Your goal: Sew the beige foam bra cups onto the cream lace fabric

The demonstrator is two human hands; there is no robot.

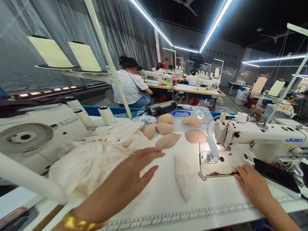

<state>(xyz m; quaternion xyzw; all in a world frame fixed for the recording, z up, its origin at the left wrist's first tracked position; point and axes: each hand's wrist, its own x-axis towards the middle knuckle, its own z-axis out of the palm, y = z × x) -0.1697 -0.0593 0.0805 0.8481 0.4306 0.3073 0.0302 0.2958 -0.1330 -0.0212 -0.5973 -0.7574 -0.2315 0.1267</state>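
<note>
My left hand (141,168) is open above the white table, its fingers stretched toward a fanned stack of beige bra cups (167,141) without holding any. More beige cup pads (165,128) lie behind that stack, and a single pad (195,137) rests near the sewing machine (262,138). A pale cream fabric piece (186,176), pointed at the near end, lies flat between my hands. Just right of the machine's needle plate, my right hand (252,183) lies on the bed's front edge, fingers extended and nothing visible in them.
A heap of cream fabric (96,160) covers the left side beside another machine (36,134). A black phone-like slab (276,175) lies right of my right hand. A ruler strip (183,216) runs along the front. A clear plastic lid (192,114) sits behind; a co-worker (131,83) sits beyond.
</note>
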